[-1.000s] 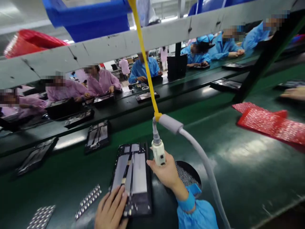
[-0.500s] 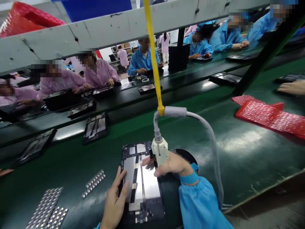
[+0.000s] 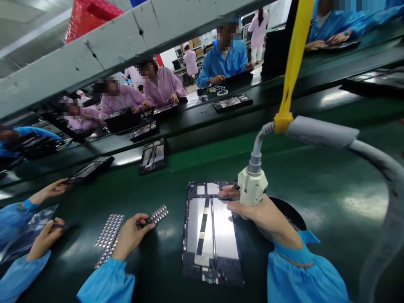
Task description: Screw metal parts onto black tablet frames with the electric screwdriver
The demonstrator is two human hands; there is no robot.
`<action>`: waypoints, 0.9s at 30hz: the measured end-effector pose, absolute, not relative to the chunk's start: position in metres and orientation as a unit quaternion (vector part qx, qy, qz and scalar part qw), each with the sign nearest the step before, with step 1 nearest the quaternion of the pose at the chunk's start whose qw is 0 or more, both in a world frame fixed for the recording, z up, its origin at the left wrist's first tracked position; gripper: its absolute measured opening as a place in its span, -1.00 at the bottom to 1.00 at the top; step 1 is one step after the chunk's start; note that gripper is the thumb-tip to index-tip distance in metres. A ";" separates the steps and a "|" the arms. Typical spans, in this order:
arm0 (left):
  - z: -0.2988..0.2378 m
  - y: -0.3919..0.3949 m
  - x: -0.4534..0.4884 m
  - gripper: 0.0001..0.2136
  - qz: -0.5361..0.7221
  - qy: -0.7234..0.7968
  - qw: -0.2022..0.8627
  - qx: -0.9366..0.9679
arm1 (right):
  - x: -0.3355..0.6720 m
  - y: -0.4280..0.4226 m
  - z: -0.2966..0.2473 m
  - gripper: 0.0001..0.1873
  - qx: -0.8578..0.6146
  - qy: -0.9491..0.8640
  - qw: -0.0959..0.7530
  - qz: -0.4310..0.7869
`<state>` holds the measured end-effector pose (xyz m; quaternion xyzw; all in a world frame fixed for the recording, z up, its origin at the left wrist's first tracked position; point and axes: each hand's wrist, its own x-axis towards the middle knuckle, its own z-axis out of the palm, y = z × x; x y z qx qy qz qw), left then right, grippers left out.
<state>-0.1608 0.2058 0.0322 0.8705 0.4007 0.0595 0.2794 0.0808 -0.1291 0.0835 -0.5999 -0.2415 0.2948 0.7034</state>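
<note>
Under my right hand (image 3: 263,219) lies a tablet housing (image 3: 195,227), flat on the bench with silver panels and a dark strip and frame. My right hand is closed around a pale corded tool, seemingly an electric screwdriver (image 3: 253,185), seen from its top end. Its lower part is hidden by the hand. To the left, my left hand (image 3: 131,235) pinches the near end of a small strip of square silver pieces (image 3: 158,214). A larger sheet of such pieces (image 3: 110,230) lies beside that hand, partly covered by it.
A yellow strap (image 3: 295,59) holds up the tool's grey cable (image 3: 325,132). A round black dish (image 3: 288,210) is partly behind my right wrist. At left, a co-worker's hands (image 3: 47,237) are near a clear bag (image 3: 28,231). More tablet housings (image 3: 153,155) line the bench opposite.
My left hand has left the tablet housing's edge, moved left and taken hold of the small strip. My right hand stays over the housing with the tool. The view has shifted left.
</note>
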 end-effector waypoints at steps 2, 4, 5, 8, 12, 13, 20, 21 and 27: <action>0.030 0.203 -0.157 -0.46 0.073 0.405 0.286 0.865 | 0.081 -0.130 0.083 -0.50 -0.612 -0.246 0.699 0.278; 0.030 0.202 -0.155 -0.53 0.075 0.407 0.313 0.855 | 0.081 -0.129 0.081 -0.52 -0.618 -0.253 0.699 0.256; 0.031 0.202 -0.154 -0.56 0.075 0.404 0.341 0.845 | 0.081 -0.129 0.080 -0.55 -0.621 -0.256 0.699 0.245; 0.036 0.204 -0.154 -0.57 0.075 0.386 0.425 0.815 | 0.082 -0.128 0.077 -0.62 -0.638 -0.262 0.690 0.220; 0.038 0.203 -0.157 -0.43 0.038 0.383 0.339 0.858 | 0.082 -0.129 0.073 -0.63 -0.648 -0.267 0.681 0.214; 0.038 0.201 -0.158 -0.47 0.024 0.379 0.311 0.871 | 0.082 -0.129 0.071 -0.63 -0.651 -0.269 0.678 0.211; 0.042 0.190 -0.161 -0.64 0.032 0.362 0.309 0.879 | 0.081 -0.129 0.066 -0.52 -0.696 -0.279 0.645 0.150; 0.043 0.189 -0.160 -0.61 0.045 0.362 0.328 0.871 | 0.081 -0.128 0.067 -0.51 -0.693 -0.285 0.647 0.138; 0.041 0.190 -0.152 -0.54 0.061 0.341 0.342 0.874 | 0.076 -0.124 0.076 -0.53 -0.670 -0.298 0.673 0.103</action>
